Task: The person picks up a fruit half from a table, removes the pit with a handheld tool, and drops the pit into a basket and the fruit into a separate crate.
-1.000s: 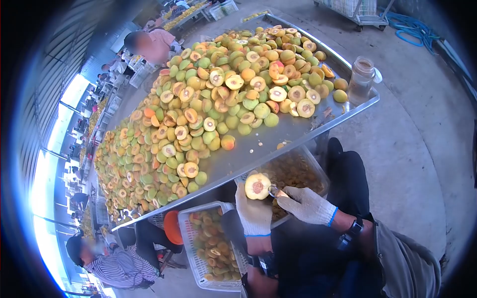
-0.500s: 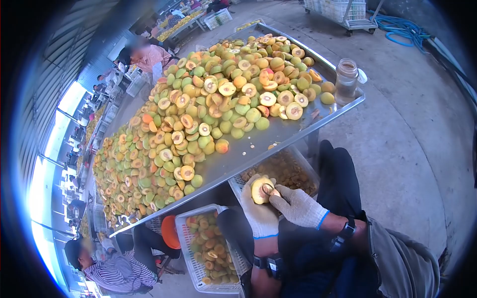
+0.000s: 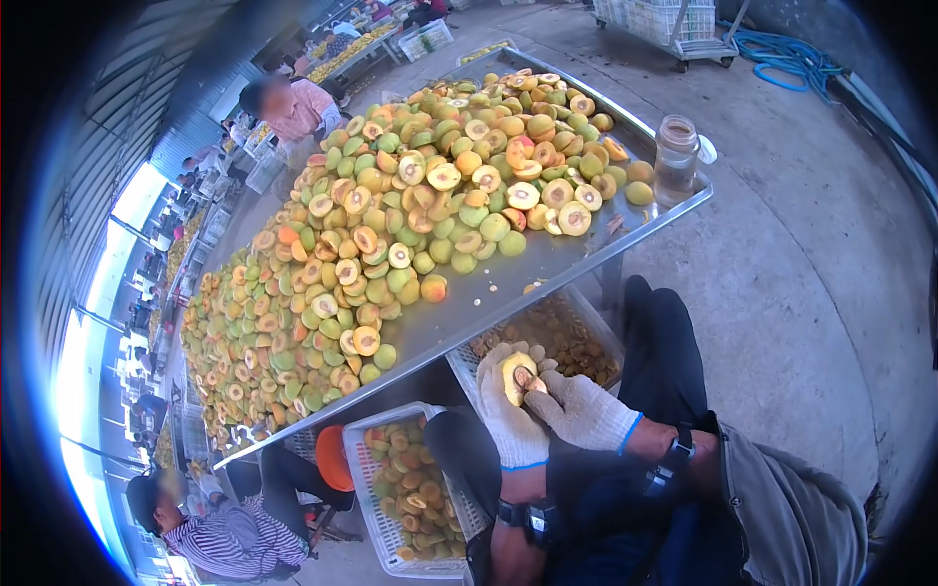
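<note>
A halved yellow fruit (image 3: 516,379) lies in my gloved left hand (image 3: 510,420), its cut face turned up and its brown stone area showing. My gloved right hand (image 3: 576,402) meets it from the right, thumb and fingers pinched round a small ring-like tool (image 3: 528,379) pressed at the middle of the fruit. Both hands are over the front edge of a crate (image 3: 586,327) holding brown stones. Above them, a metal table (image 3: 454,327) carries a large heap of halved fruit (image 3: 391,215).
A clear jar (image 3: 676,161) stands at the table's right corner. Below the table sit a white crate (image 3: 376,503) of fruit halves and an orange container (image 3: 334,457). One person (image 3: 234,532) sits at lower left, another (image 3: 298,107) across the table. Blue hose (image 3: 782,59) lies at upper right.
The fruit half has been tilted in my left hand, and my right fingers have moved slightly in toward it. The person across the table has shifted and raised their head.
</note>
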`<state>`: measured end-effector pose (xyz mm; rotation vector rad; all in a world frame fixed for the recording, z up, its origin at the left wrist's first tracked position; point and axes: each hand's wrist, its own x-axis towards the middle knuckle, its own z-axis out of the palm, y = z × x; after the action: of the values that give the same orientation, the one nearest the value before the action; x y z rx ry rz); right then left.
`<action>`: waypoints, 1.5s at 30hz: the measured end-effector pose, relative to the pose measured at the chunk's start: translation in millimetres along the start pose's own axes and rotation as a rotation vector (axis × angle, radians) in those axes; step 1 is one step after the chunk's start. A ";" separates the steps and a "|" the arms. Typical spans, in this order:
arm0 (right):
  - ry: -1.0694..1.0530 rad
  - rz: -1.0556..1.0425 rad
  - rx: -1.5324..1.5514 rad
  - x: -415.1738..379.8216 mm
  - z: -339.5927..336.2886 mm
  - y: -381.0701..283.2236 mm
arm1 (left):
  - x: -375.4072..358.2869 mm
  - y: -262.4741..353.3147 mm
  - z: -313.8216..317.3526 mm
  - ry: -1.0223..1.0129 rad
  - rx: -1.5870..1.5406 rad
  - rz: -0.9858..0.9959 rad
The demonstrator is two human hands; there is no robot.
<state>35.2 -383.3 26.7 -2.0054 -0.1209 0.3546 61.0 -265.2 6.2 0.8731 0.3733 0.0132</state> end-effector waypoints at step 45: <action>-0.251 0.096 0.554 -22.8 -6.5 12.4 | -15.7 9.4 10.6 -0.359 0.403 0.354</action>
<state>14.6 -399.9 22.7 -1.4173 -0.0726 0.6267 51.1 -269.6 24.4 1.3063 -0.1259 0.1099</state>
